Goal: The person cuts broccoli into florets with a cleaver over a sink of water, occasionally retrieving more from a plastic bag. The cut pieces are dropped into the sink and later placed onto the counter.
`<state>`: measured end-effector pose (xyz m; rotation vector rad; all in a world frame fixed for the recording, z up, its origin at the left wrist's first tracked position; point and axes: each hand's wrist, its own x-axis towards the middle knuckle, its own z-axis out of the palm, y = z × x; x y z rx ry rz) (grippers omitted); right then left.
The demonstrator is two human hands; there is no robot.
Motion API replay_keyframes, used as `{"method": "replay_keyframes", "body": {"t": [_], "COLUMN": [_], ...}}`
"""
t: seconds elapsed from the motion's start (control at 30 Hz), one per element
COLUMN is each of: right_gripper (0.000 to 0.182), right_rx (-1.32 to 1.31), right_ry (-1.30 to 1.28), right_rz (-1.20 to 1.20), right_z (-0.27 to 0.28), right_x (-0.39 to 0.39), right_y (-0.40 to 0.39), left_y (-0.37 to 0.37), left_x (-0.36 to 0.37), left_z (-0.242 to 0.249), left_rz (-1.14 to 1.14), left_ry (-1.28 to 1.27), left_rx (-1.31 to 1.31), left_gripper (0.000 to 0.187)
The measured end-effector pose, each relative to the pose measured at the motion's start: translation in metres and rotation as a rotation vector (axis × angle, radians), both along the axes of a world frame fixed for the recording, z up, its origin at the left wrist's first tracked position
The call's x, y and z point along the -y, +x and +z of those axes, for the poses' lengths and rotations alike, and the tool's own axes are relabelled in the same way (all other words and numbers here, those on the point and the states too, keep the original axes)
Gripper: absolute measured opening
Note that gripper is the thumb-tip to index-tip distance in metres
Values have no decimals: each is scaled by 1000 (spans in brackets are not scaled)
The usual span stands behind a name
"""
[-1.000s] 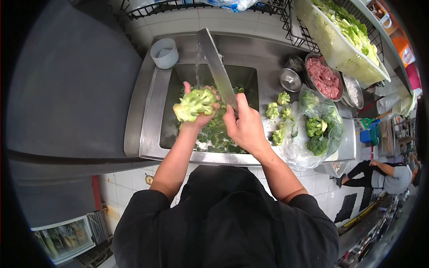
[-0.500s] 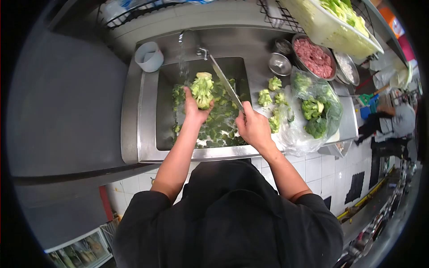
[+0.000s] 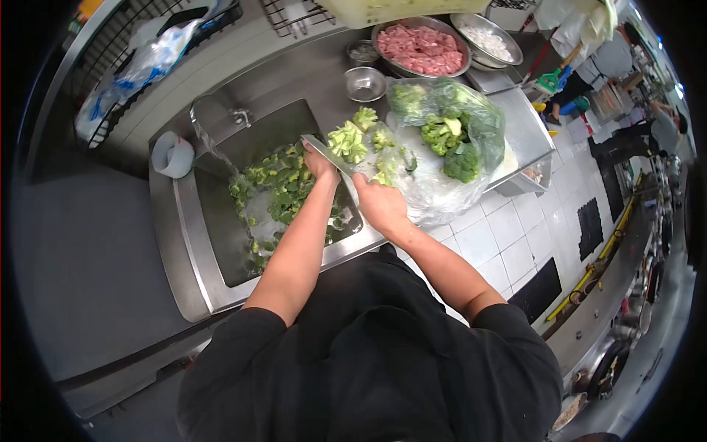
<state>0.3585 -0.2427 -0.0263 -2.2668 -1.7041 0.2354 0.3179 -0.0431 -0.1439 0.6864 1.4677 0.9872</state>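
My right hand (image 3: 381, 203) is closed around the handle of a knife (image 3: 330, 156), whose blade points up and left across my left hand. My left hand (image 3: 321, 163) is over the right edge of the sink, its fingers mostly hidden at the blade. Just beyond the blade, pale green trimmed broccoli stalks (image 3: 347, 142) lie at the counter's edge. I cannot make out whether my left fingers touch them. Cut green broccoli florets (image 3: 283, 180) float in the water of the sink (image 3: 224, 254). A clear plastic bag (image 3: 434, 195) beside my right hand holds broccoli heads (image 3: 444, 132).
Water runs from the faucet (image 3: 239, 116) into the sink. A white plastic container (image 3: 172, 155) stands at its left corner. Behind are a small metal bowl (image 3: 365, 84), a bowl of raw meat (image 3: 420, 50) and a bowl of white pieces (image 3: 486, 38). People stand far right.
My view has turned right. My left hand has moved from mid-sink to its right edge, and the stalk no longer shows upright in it. The knife stays in my right hand, now lower over the edge.
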Motion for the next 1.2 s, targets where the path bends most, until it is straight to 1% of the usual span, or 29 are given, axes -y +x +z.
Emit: {"method": "replay_keyframes", "body": {"t": [0.03,0.07,0.1,0.13,0.2,0.23,0.3,0.37,0.43,0.5,0.57,0.6,0.63,0.67,0.73,0.77,0.8,0.83,0.87,0.9,0.93,0.97,1.0,1.03,1.07,1.13,1.17,1.2], "right_gripper": [21,21,20,19,18,17,17,16,17,18,19,23,27,27,33,33,34,36,36,36,36,36,32,28,28,33,33,33], "right_rx": [91,89,55,21,-3,-24,-70,-112,-195,-188,-189,-218,-235,-227,-323,-325,-379,-432,-435,-470,-503,-504,-502,-499,-501,-447,-403,-404], "right_ry": [45,43,-9,-59,-58,-55,-52,-47,55,18,-18,-53,-83,-83,-192,-198,-146,-92,-97,-58,-16,-21,26,75,70,99,265,261], "right_rz": [1,-6,-20,-33,-47,-54,-62,-66,-17,-43,-60,-70,-76,-65,-139,-127,-150,-174,-165,-153,-139,-128,-154,-181,-172,-174,-119,-115], "right_z": [-2,-3,3,8,15,17,19,18,7,-6,-28,-43,-44,-47,-47,-50,-53,-56,-60,-62,-62,-63,-62,-60,-58,-54,-65,-56], "right_x": [3,8,12,16,24,27,27,21,4,-21,-37,-41,-44,-42,-29,-24,-22,-20,-16,-12,-11,-9,-5,-2,0,5,6,6], "right_y": [6,12,17,23,34,38,46,56,70,82,96,106,117,126,129,130,132,133,133,132,131,128,123,119,114,103,97,88], "left_y": [11,20,28,35,46,52,61,69,73,77,88,90,82,75,50,37,33,29,22,15,11,5,-3,-12,-18,-29,-37,-45], "left_x": [-2,-1,10,8,5,14,32,37,40,37,40,40,37,31,17,8,10,12,17,20,25,33,41,45,48,56,56,59], "left_z": [-8,-17,-2,-9,-16,1,29,37,36,37,36,36,47,51,45,30,30,30,29,29,35,40,47,51,55,61,66,73], "left_rz": [5,11,31,25,18,18,12,23,31,54,78,96,24,36,-251,-377,-364,-365,-365,-396,-388,-413,-435,-450,-439,-508,-520,-514], "left_ry": [38,76,56,55,144,143,184,183,178,291,295,303,231,231,-54,-72,-72,-107,-146,-142,-136,-158,-179,-188,-186,-58,-39,-39], "left_rx": [-17,-34,-29,-31,-15,-18,-41,-85,-131,-306,-292,-274,-229,-224,142,241,240,357,474,520,521,629,738,810,810,782,791,791], "left_gripper": [76,73,65,65,57,57,50,49,48,47,46,45,49,49,53,54,54,54,55,50,50,48,46,40,40,37,34,34]}}
